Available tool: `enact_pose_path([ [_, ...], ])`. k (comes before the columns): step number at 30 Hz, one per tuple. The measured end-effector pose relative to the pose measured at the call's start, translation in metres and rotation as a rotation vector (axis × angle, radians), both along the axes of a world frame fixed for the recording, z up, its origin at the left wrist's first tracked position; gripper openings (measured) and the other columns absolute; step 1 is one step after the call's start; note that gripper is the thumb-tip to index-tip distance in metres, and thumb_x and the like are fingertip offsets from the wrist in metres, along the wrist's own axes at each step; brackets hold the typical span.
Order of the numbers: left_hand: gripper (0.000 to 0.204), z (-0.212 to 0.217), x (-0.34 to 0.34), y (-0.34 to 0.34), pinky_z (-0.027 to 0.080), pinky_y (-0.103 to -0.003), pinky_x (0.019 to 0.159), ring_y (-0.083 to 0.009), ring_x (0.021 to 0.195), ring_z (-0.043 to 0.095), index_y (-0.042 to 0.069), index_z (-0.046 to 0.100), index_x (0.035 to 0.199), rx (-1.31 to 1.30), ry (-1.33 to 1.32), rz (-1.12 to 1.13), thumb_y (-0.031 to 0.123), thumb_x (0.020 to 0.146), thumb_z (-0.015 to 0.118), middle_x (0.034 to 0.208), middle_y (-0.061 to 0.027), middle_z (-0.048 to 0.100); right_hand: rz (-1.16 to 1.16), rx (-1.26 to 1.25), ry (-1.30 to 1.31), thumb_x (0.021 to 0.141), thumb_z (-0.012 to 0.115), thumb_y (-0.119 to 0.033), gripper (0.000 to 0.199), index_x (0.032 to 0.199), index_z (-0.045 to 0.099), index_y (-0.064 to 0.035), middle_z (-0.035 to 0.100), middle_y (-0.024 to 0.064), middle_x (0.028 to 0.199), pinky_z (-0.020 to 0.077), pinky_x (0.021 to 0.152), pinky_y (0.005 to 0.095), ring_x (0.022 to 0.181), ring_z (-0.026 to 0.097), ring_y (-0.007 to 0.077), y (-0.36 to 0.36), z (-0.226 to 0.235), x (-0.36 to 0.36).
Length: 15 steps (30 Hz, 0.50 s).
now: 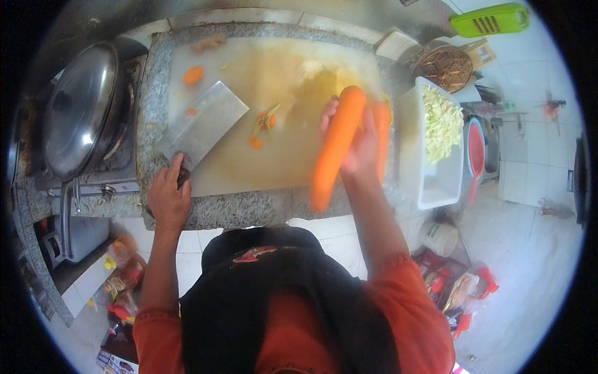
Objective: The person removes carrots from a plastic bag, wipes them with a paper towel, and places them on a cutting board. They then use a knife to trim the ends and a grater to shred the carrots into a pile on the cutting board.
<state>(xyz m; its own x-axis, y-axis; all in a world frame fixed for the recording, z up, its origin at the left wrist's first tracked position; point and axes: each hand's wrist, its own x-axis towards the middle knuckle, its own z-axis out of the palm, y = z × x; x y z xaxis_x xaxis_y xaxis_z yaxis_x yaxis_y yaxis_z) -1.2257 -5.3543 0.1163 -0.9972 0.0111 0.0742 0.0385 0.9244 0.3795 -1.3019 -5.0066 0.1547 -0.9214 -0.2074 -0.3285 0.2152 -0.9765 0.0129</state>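
Observation:
My left hand (169, 198) is closed round the dark handle of a cleaver (205, 128), whose broad blade lies over the left part of a pale cutting board (249, 177). In my right hand (361, 149) a large orange carrot (339, 146) is held lengthwise, tilted, its lower end past the board's near edge. A second carrot (382, 140) shows just right of that hand, partly hidden by it. Carrot trimmings with green stems (266, 119) lie mid-board. A carrot slice (194, 75) and a knobbly brown piece like ginger (208, 42) sit at the far left.
Right of the board stands a white tub (433, 196) with shredded cabbage (440, 124); beyond it is a pink-and-blue strainer (476, 149). A lidded wok (81, 112) is on the stove at left, its handle sticking out nearward. A green slicer (490, 20) is at the far right.

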Motion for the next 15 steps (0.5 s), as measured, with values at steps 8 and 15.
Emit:
enact_pose_path([
  [8,0.055,-0.01,0.004,0.003,0.046,-0.042,0.079,-0.0315,0.089,0.059,0.016,0.055,0.126,0.03,-0.007,0.023,0.011,0.073,0.066,0.096,-0.0114,0.06,-0.219,0.296,-0.147,0.097,0.041,-0.034,0.04,0.111,0.045,0.0032,0.052,0.0203,0.097,0.0491,0.083,0.045,0.086,0.052,0.0328,0.0,-0.016,-0.024],
  [15,0.051,-0.009,0.006,0.013,0.049,-0.037,0.072,-0.0261,0.08,0.062,0.013,0.054,0.127,0.197,0.097,0.031,0.012,0.077,0.066,0.095,-0.0123,0.064,-0.303,1.597,0.339,0.095,0.045,-0.034,0.037,0.105,0.045,0.0015,0.052,0.0201,0.093,0.0496,0.078,0.0437,0.084,0.051,0.0326,0.029,-0.075,-0.036],
])
